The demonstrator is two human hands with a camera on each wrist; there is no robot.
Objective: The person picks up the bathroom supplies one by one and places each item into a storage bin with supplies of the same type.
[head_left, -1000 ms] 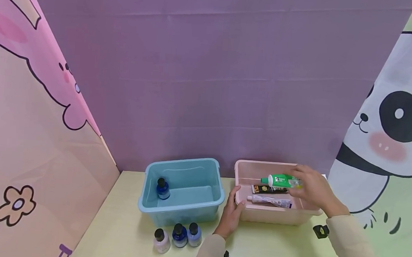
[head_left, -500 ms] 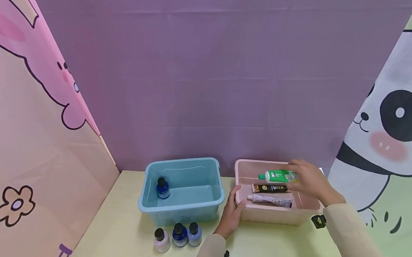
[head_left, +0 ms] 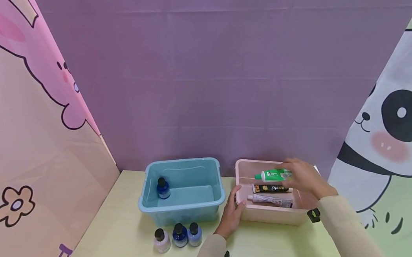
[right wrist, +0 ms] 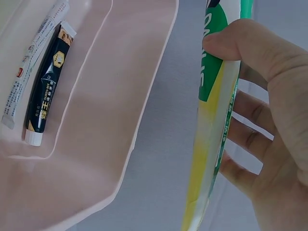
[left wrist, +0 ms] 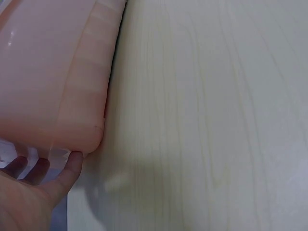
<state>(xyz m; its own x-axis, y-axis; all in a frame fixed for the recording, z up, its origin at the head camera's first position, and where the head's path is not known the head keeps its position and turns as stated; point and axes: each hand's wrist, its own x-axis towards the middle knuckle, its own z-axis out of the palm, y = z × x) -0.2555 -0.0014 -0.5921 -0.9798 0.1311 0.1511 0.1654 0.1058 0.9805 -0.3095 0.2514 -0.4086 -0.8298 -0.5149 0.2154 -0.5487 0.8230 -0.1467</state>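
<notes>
My right hand (head_left: 305, 178) pinches a green, white and yellow toothpaste tube (head_left: 273, 175) between thumb and fingers, over the back part of a pink plastic bin (head_left: 275, 216). The tube's green cap points left. On the bin floor lie a black toothpaste tube (head_left: 270, 189) and, nearer the front, a white toothpaste tube (head_left: 272, 200), side by side. In the right wrist view the held tube (right wrist: 211, 91) appears beside the bin's rim. My left hand (head_left: 230, 218) holds the bin's front left corner, thumb at the front and fingertips (left wrist: 73, 161) on the end wall.
Left of the pink bin stands a light blue bin (head_left: 183, 215) with a dark blue black-capped bottle (head_left: 163, 190) inside. In front of it are three more bottles: pale pink (head_left: 162, 243), dark blue (head_left: 180, 237) and light violet (head_left: 195, 237). A purple backdrop (head_left: 208, 85) rises behind.
My right hand has moved left with the green toothpaste tube, further over the pink bin, uncovering more of the black tube. The left hand stays at the bin's corner.
</notes>
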